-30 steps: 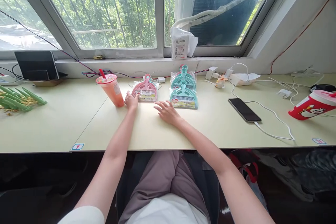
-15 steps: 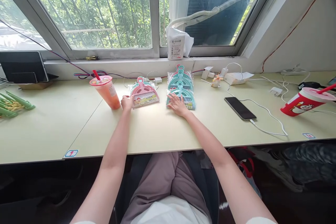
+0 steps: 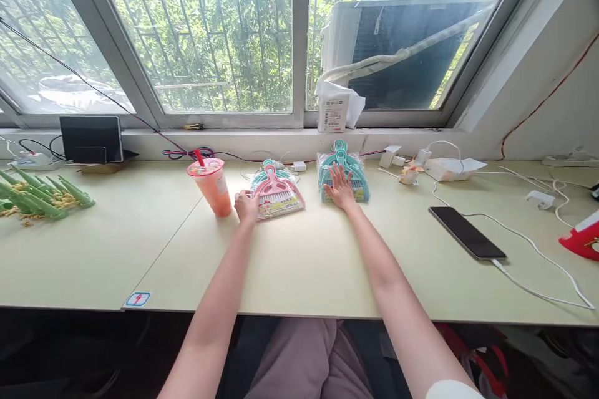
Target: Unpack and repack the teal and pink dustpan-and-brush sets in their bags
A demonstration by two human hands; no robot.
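Pink dustpan (image 3: pixel 274 187) in glossy clear plastic, tabletop (image 3: pixel 304 262) smooth

I count two hands, my left hand (image 3: pixel 246 204) and right hand (image 3: pixel 340 187). Wrapped dustpan-and-brush sets make two piles: one pink-topped pile (image 3: pixel 277 195) at my left, one teal pile (image 3: pixel 360 182) under my right; I can't tell how many sets each holds. Two drink cups: one orange cup (image 3: pixel 215 190) just left of my left hand, one red cup (image 3: pixel 583 239) far to my right. One smartphone (image 3: pixel 467 232), right of my right hand.
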